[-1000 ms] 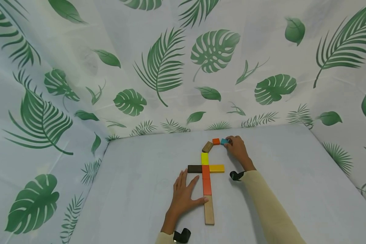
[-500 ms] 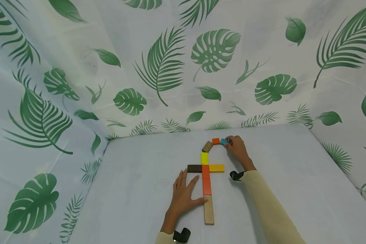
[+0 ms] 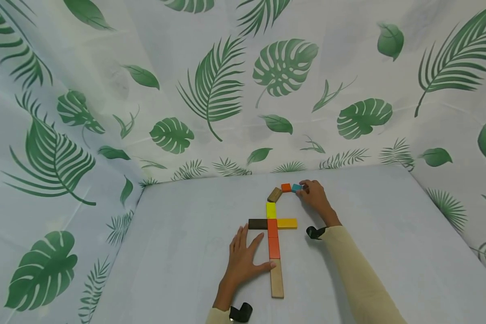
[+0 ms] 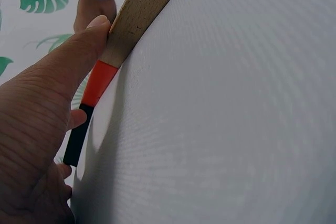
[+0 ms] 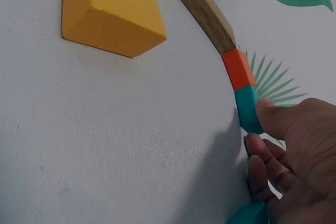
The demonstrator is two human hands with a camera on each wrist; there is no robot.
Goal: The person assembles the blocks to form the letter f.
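Thumb and fingertips of my right hand (image 3: 317, 198) pinch the far end of a small teal block (image 5: 248, 109), beside a small orange-red block (image 5: 239, 69). My left hand (image 3: 240, 260) lies spread on the table; its thumb touches the edge of a long plain wooden block (image 3: 277, 279). Its fingertips are by a dark block (image 3: 258, 224). Two red-orange blocks (image 3: 274, 247) continue up from the wooden one, with a yellow-orange block (image 3: 287, 223) out to the right. Above them are a bright yellow block (image 3: 271, 210) and a tilted brown block (image 3: 274, 195).
A second teal piece (image 5: 249, 214) shows under the right hand in the right wrist view, mostly cut off. The white tabletop (image 3: 178, 252) meets a leaf-printed cloth backdrop (image 3: 227, 99) behind and at both sides.
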